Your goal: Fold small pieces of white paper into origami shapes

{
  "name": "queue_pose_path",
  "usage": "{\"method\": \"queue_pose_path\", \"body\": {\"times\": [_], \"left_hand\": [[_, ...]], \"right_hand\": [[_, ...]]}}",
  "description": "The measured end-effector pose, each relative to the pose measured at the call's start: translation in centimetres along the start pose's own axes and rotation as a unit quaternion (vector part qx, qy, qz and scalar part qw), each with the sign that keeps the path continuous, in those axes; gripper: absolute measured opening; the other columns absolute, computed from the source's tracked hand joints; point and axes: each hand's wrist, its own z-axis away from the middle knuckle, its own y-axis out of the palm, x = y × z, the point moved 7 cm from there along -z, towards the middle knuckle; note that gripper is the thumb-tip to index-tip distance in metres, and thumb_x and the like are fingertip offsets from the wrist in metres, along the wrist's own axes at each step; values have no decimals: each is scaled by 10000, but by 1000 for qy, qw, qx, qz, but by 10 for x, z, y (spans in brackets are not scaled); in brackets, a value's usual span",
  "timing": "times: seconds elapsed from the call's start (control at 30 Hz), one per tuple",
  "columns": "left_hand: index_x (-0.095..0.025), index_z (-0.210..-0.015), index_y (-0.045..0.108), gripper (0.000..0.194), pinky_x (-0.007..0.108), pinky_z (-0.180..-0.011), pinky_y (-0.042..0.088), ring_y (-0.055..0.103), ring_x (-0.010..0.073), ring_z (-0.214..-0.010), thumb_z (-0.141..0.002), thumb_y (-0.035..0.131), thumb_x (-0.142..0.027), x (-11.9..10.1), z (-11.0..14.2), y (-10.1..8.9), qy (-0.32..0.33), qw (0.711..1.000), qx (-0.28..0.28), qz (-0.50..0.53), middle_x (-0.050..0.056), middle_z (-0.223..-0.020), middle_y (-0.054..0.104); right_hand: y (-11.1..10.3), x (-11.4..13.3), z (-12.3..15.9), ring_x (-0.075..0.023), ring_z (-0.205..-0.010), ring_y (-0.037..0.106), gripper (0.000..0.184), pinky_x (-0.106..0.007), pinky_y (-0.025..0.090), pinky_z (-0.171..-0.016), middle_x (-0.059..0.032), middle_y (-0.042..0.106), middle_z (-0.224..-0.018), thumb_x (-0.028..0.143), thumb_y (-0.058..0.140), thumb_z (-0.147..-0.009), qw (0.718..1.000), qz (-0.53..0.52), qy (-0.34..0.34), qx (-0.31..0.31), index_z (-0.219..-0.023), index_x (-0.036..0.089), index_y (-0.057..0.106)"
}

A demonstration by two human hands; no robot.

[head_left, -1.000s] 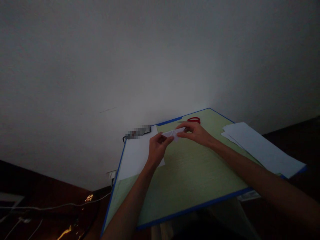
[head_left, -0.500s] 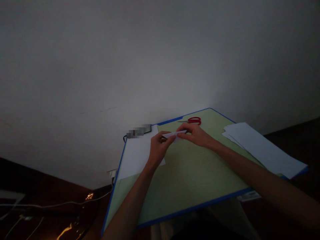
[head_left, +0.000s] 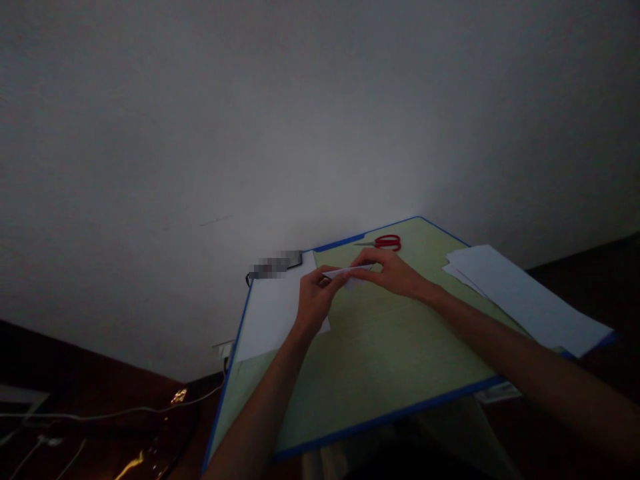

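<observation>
A small folded white paper point(head_left: 340, 272) is held between both my hands, above the pale green tabletop point(head_left: 390, 347). My left hand point(head_left: 315, 293) is closed on its left end, the thumb along the near side. On the right end, my right hand point(head_left: 387, 270) pinches it between thumb and fingers. The paper shows as a thin, nearly edge-on strip, with a bit hanging below the thumbs. Just beyond my right hand lie red-handled scissors point(head_left: 387, 242), blades pointing left. A white sheet point(head_left: 270, 313) lies under and left of my left hand.
Several white sheets point(head_left: 530, 293) are stacked at the table's right edge, partly overhanging it. A dark-framed object, blurred out point(head_left: 277, 264), sits at the far left corner. The table's far edge meets a grey wall point(head_left: 320, 133). A white cable point(head_left: 125, 412) runs at lower left.
The folded paper has tipped from showing a triangular face to nearly edge-on. My right fingers have shifted slightly, and the thumbs sit closer together. The scissors show more fully.
</observation>
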Motion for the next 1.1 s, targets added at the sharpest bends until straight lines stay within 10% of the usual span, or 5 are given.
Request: {"method": "queue_pose_path", "body": {"times": [1.1], "left_hand": [[-160, -880, 783, 276, 313, -751, 537, 705, 196, -784, -760, 819, -406, 7, -3, -3, 17, 998, 13, -55, 85, -867, 778]], "right_hand": [[0, 3, 1, -176, -739, 628, 254, -316, 491, -718, -45, 711, -797, 380, 624, -943, 996, 51, -73, -7, -826, 177, 721]]}}
